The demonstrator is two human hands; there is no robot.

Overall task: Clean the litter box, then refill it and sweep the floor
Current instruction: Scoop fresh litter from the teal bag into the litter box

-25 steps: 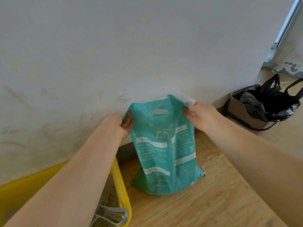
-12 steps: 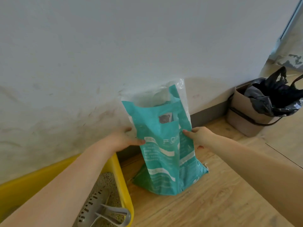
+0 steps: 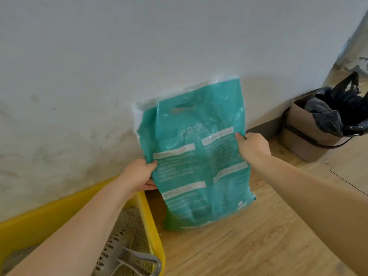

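A teal litter bag (image 3: 197, 156) with white print stands upright on the wooden floor against the white wall. My left hand (image 3: 139, 174) grips its left edge and my right hand (image 3: 252, 146) grips its right edge, both about halfway up. The yellow litter box (image 3: 153, 234) sits at the lower left, holding tan litter. A grey slotted scoop (image 3: 127, 259) lies inside it. My left forearm hides much of the box.
A beige bin (image 3: 306, 136) lined with a black plastic bag (image 3: 336, 108) stands at the right against the wall. Wooden floor (image 3: 249, 246) spreads in front of the bag. A dark baseboard runs along the wall.
Both hands have slid down from the bag's top corners to its middle edges. The bag's upper part now stands flatter and taller against the wall.
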